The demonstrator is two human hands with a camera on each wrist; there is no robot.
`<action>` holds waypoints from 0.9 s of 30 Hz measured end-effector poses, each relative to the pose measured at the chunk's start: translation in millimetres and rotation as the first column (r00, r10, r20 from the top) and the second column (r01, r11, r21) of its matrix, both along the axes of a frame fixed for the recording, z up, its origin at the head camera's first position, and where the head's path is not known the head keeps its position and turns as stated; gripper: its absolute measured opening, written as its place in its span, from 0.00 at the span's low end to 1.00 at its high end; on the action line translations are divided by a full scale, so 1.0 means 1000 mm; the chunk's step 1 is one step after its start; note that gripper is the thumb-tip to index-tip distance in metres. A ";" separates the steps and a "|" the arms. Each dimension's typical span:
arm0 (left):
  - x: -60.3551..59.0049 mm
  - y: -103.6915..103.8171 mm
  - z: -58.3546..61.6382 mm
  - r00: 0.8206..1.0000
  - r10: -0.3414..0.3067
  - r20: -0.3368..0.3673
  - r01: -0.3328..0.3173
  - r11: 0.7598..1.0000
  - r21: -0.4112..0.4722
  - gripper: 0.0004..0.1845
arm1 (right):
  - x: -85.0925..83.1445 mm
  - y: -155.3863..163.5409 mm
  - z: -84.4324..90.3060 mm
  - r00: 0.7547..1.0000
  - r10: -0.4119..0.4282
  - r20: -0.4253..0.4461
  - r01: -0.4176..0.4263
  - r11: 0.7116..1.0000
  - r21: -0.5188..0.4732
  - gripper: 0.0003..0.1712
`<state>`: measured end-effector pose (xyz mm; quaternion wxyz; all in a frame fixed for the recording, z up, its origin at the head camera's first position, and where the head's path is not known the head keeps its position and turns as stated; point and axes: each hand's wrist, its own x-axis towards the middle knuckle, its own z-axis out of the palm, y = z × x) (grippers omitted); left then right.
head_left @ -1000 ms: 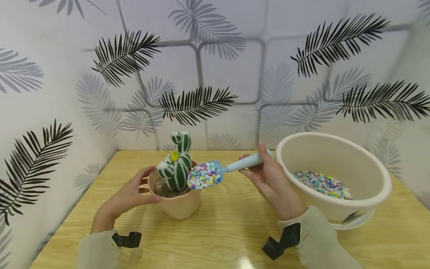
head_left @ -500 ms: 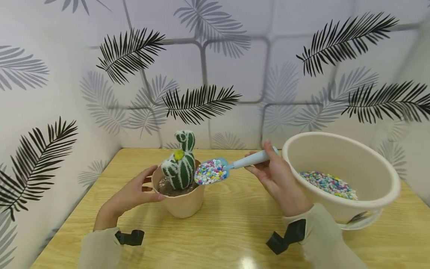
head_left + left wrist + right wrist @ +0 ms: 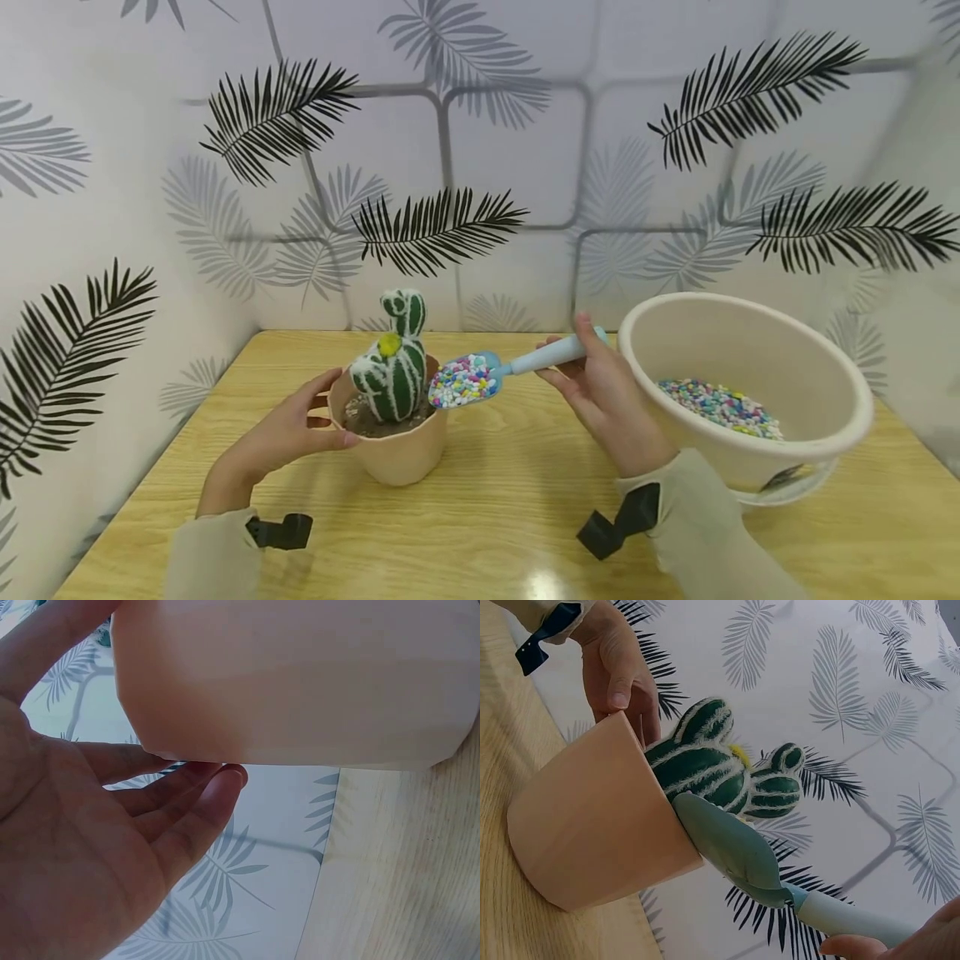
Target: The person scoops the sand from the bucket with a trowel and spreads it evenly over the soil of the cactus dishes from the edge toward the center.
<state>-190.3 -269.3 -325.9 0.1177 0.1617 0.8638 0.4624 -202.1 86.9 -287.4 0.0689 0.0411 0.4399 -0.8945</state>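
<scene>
A peach pot [image 3: 401, 454] with a green toy cactus [image 3: 393, 379] stands on the wooden table [image 3: 495, 517]. My left hand [image 3: 288, 429] holds the pot from the left, thumb on the near side and fingers behind it. Seen from the left wrist, the left hand's fingers [image 3: 187, 817] lie along the pot [image 3: 300, 682]. My right hand [image 3: 600, 400] grips the handle of a light blue scoop [image 3: 551, 357]. Its blade is heaped with coloured pebbles [image 3: 461, 382] and hovers at the pot's right rim. From the right wrist, the scoop [image 3: 731, 844] touches the pot [image 3: 592, 825] beside the cactus [image 3: 705, 765].
A large cream bowl [image 3: 810, 367] with coloured pebbles [image 3: 716, 407] in its bottom sits at the right, close behind my right wrist. Leaf-patterned walls close the table at the back and on the left. Bare tabletop lies in front of the pot.
The loaded scoop has risen slightly and stays at the pot's right rim. My left hand keeps its hold on the pot.
</scene>
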 end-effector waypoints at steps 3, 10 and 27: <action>0.000 -0.001 0.001 1.000 0.000 0.007 0.000 1.000 -0.003 0.52 | 0.000 -0.002 0.001 1.000 -0.021 -0.002 0.021 1.000 0.005 0.15; 0.000 0.000 0.002 1.000 -0.008 -0.006 0.008 1.000 -0.009 0.52 | 0.000 -0.006 0.005 0.998 -0.067 -0.016 0.068 0.996 0.059 0.12; 0.000 0.002 0.003 0.999 -0.016 -0.046 0.015 1.000 -0.020 0.50 | -0.007 -0.012 0.010 0.996 -0.054 -0.072 0.058 0.997 0.048 0.12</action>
